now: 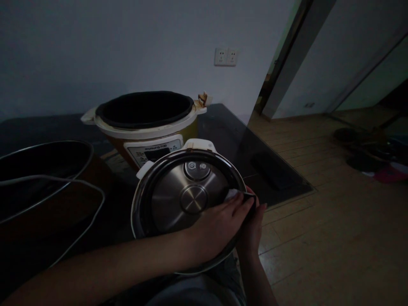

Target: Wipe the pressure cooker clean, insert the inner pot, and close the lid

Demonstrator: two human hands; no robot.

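The right hand (253, 225) apparently braces the lid (174, 199), its grip unclear. The left hand (219, 227), fingers together, presses white cloth (231, 194) against it.

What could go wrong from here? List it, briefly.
The lid might slip or tip: the right hand is at just one side of it, while the left hand lies across it.
The lid could also bump the open cooker close behind it.
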